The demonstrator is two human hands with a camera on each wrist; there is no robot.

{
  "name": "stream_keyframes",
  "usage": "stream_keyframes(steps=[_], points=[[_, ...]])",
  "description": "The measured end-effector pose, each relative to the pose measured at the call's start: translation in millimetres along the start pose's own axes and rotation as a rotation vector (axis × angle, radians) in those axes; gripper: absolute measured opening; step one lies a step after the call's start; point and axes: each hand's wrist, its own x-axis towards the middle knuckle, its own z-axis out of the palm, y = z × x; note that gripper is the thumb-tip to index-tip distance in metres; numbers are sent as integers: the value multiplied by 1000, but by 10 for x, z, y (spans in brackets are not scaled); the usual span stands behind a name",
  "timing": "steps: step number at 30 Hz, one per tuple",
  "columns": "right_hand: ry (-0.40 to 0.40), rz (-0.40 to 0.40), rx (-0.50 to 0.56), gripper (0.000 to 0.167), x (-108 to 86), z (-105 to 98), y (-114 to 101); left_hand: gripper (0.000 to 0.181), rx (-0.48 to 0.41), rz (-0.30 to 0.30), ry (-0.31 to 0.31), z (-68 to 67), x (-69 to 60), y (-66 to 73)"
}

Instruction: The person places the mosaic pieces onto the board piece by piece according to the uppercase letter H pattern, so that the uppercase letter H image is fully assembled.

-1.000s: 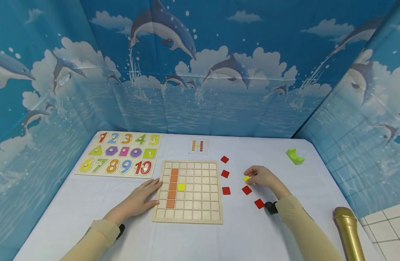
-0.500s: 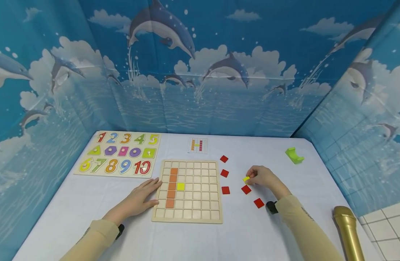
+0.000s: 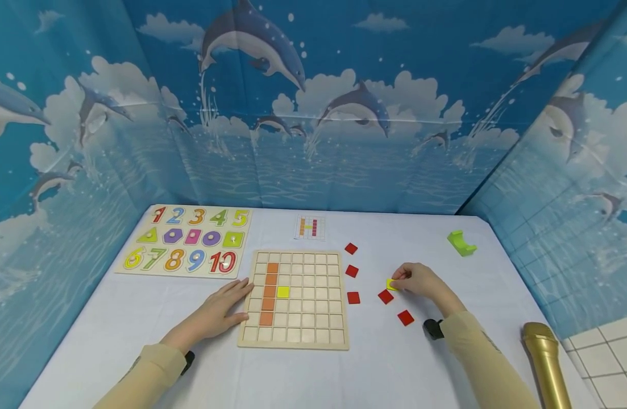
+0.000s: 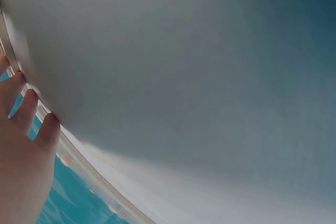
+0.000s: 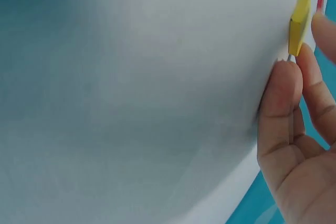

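My left hand (image 3: pixel 218 315) lies flat with fingers spread, its fingertips touching the left edge of the wooden grid board (image 3: pixel 310 345). In the left wrist view those fingers (image 4: pixel 48 129) meet the board's rim. On the board an orange column (image 3: pixel 269 291) of square tiles stands left of centre, with a yellow square tile (image 3: pixel 283 292) beside it. Right of the board my right hand (image 3: pixel 418 281) pinches another yellow square tile (image 3: pixel 391 284) between thumb and fingers. The right wrist view shows that yellow tile (image 5: pixel 300 22) tilted on edge at the fingertips. Just below it lies a red tile (image 3: pixel 386 296).
More red tiles (image 3: pixel 353 297) lie between board and right hand, and one red tile (image 3: pixel 406 317) sits nearer me. A pattern card (image 3: pixel 310 228) is behind the board. A number puzzle (image 3: pixel 182 241) lies left, a green curved block (image 3: pixel 462 243) and gold microphone (image 3: pixel 545 363) right.
My right hand, with the yellow tile, has shifted slightly right and towards me. The left hand stays on the board's edge, and the tiles on the board are the same.
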Motion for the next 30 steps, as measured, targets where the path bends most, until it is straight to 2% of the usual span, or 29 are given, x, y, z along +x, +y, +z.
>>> stream_keyframes(steps=[5,12,22,27,30], points=[[7,-16,16,26,-8,3,29,67,-5,3,5,-8,5,4],[40,4,22,25,-6,26,33,68,-13,-15,-2,6,6,-2],[59,37,111,24,-33,16,-3,67,-5,-7,7,-19,21,-1],[124,24,215,26,-51,71,-79,67,-10,3,6,-12,16,0],[133,-19,303,29,-63,145,-214,67,-7,3,8,-6,12,5]])
